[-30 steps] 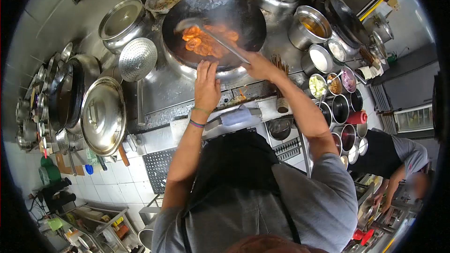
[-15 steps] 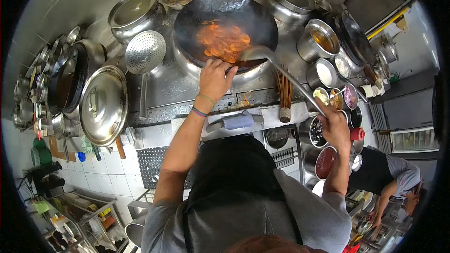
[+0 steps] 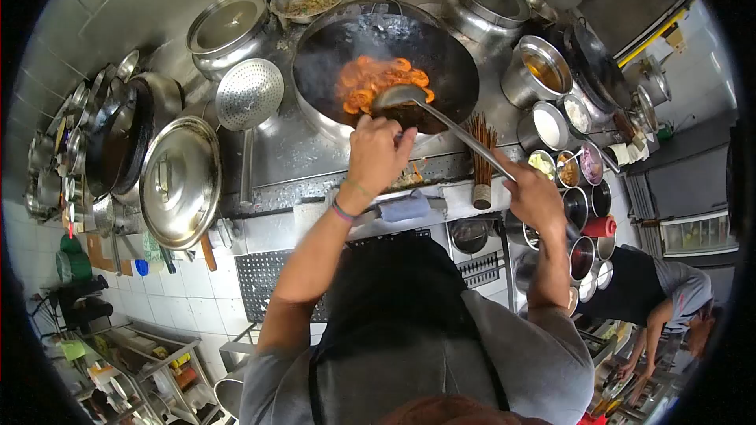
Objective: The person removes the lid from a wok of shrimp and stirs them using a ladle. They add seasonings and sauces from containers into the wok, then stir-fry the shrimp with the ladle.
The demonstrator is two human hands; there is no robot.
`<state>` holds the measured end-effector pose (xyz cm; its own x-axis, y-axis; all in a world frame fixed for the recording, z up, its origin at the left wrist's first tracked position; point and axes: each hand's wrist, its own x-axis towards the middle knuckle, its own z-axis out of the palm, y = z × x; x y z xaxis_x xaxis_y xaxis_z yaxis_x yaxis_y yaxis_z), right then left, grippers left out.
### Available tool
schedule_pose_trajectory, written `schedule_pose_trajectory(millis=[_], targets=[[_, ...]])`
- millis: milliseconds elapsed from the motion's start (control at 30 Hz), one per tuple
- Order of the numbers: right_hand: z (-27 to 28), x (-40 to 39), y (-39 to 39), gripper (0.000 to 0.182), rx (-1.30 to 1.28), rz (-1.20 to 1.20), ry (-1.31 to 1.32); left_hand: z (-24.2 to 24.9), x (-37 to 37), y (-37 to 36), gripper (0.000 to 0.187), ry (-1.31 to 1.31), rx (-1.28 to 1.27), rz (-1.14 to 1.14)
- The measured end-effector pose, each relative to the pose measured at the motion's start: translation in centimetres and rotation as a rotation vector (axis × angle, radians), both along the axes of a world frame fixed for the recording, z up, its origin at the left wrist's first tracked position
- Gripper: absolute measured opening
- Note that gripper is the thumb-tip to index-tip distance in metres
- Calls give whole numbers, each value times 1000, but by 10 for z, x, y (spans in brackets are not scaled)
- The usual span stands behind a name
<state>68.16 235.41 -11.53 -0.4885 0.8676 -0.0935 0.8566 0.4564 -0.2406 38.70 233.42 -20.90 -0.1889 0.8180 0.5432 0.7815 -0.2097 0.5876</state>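
A big black wok (image 3: 441, 51) sits on the steel stove and holds orange, saucy food (image 3: 370, 83). My left hand (image 3: 379, 153) grips the wok's near rim. My right hand (image 3: 534, 197) is closed around the long handle of a metal ladle (image 3: 441, 114). The ladle's bowl rests inside the wok at the near edge of the food. Both forearms reach forward over the counter's front edge.
A perforated skimmer (image 3: 249, 94) and a large steel lid (image 3: 179, 181) lie left of the wok. Steel pots (image 3: 230, 27) stand behind. Small bowls of seasonings (image 3: 565, 167) line the right side. Another person (image 3: 669, 299) works at the lower right.
The ladle's bowl moved from the wok's right rim into the food. My right hand rose back toward the stove. My left hand kept its hold on the rim.
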Motion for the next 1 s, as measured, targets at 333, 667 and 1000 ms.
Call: schedule_pose_trajectory(millis=[333, 667, 1000], targets=[[-80, -15, 21, 59, 78, -121, 377, -53, 8, -57, 37, 34, -68, -108], [-152, -40, 6, 55, -186, -223, 804, -54, -14, 40, 31, 16, -21, -15], [-119, -49, 78, 61, -546, -349, 1031, -63, 7, 37, 15, -31, -13, 108]])
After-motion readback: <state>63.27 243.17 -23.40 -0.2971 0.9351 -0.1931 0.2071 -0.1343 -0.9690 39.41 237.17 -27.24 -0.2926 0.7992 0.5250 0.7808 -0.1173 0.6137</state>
